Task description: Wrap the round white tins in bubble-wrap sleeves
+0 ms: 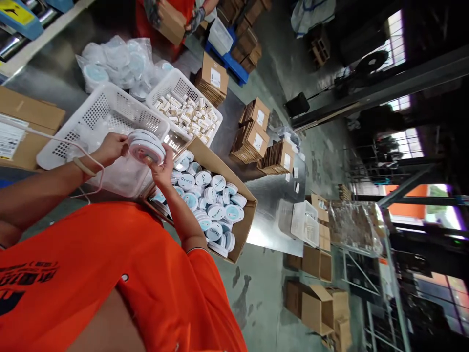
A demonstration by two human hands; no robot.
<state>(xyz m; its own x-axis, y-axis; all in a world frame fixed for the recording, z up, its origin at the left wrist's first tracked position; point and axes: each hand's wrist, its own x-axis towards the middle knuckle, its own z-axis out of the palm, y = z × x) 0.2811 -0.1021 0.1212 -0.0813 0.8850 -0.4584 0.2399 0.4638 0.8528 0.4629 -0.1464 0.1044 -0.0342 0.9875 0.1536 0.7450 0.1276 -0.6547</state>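
Observation:
My left hand [113, 148] pinches the left edge of a pair of round white cases [147, 146], held one against the other. On their right side, the fingers of my right hand [161, 167] are closed round the rim. The face turned toward me looks pinkish and glossy; its print is too blurred to read. The cases are above a white perforated basket [78, 129] that has clear plastic bags in it. Just right of my right hand stands an open cardboard box [246, 221] full of round white cases with lettered and pale blue lids [216, 211].
Another white basket [161, 90] holds many small gold-and-white pieces. Bagged round cases [117, 63] lie behind. Stacks of folded cartons [252, 139] stand along the metal table [264, 195]. A co-worker's gloved hands hold a carton [171, 22]. A white cable [78, 146] crosses my left forearm.

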